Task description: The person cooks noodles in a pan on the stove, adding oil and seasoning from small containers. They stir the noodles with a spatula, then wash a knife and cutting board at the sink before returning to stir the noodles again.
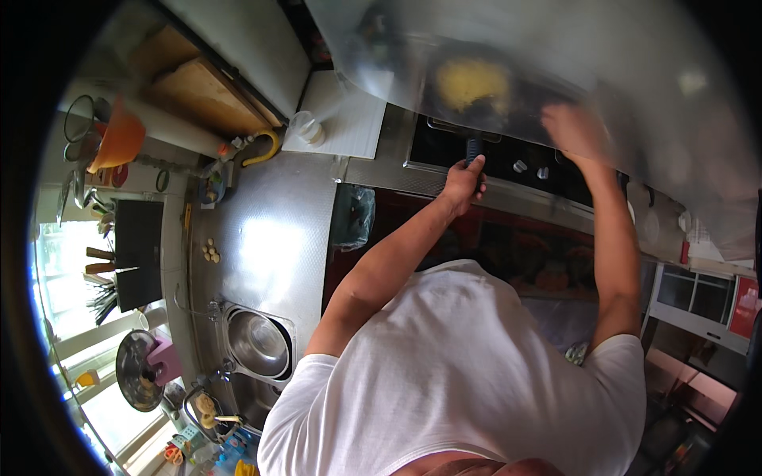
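Observation:
My left hand is closed around the dark handle of a frying pan on the stove. Yellow food, perhaps egg, lies in the pan, seen hazily through a see-through range hood panel. My right hand reaches up to the right of the pan, partly behind that panel. Motion blur and haze hide its fingers, and I cannot make out whether it holds anything. Below the pan runs the black stove top, with two silver knobs between my forearms.
Left of the stove, a clear cup stands on a white board. A steel counter bears several small pale pieces and leads to a sink holding a metal basin. Knives and an orange container line the left wall.

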`<action>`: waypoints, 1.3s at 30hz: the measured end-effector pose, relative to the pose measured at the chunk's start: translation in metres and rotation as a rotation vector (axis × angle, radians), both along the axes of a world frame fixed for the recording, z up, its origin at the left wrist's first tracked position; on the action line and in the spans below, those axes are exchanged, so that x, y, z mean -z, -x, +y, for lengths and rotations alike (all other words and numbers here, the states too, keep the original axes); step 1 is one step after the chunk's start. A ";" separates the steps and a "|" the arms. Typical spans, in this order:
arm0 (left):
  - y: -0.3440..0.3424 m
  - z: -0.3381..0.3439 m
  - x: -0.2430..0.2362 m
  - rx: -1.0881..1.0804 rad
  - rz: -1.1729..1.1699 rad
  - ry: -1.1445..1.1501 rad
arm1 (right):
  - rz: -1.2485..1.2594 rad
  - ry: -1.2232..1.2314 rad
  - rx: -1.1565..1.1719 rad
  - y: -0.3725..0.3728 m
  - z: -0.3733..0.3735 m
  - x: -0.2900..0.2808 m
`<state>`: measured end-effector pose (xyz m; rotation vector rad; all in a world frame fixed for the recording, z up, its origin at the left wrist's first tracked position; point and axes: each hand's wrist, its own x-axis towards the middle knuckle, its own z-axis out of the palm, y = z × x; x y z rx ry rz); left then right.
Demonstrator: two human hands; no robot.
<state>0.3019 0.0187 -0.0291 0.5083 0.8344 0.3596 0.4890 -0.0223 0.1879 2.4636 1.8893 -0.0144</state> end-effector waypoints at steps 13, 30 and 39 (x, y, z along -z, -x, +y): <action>-0.002 -0.004 -0.008 0.004 -0.002 -0.054 | -0.046 0.301 -0.227 -0.254 0.129 0.042; 0.004 -0.005 -0.005 -0.060 0.029 -0.043 | 0.357 0.159 -0.407 -0.175 0.201 0.044; 0.000 -0.002 -0.004 0.023 0.016 -0.042 | 0.029 0.040 -0.237 -0.074 0.039 -0.047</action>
